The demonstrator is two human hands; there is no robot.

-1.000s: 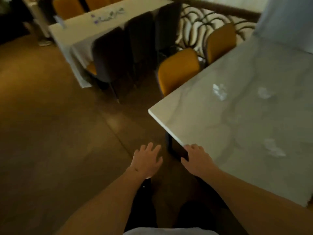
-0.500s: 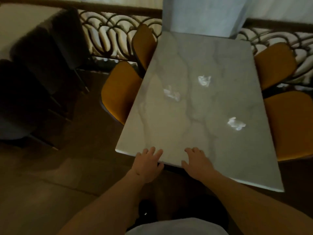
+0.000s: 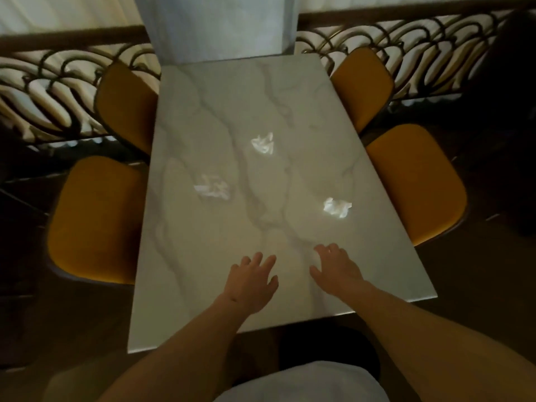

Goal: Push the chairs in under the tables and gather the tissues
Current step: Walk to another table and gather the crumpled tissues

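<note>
Reaching over the table (image 3: 185,285) at lower centre, left hand (image 3: 251,281) and right hand (image 3: 336,269) empty, fingers spreading wide toward three crumpled tissues (image 3: 337,207), probably for gathering.

Looks like a restaurant or cafe dining area: marble-top table (image 3: 232,111), matching mustard chairs (image 3: 95,221) on both sides, ornate scrollwork railing (image 3: 58,82), crumpled tissues (image 3: 262,144) left behind.

empty hands (image 3: 252,282) over table (image 3: 208,88) with tissues (image 3: 262,143).
</note>
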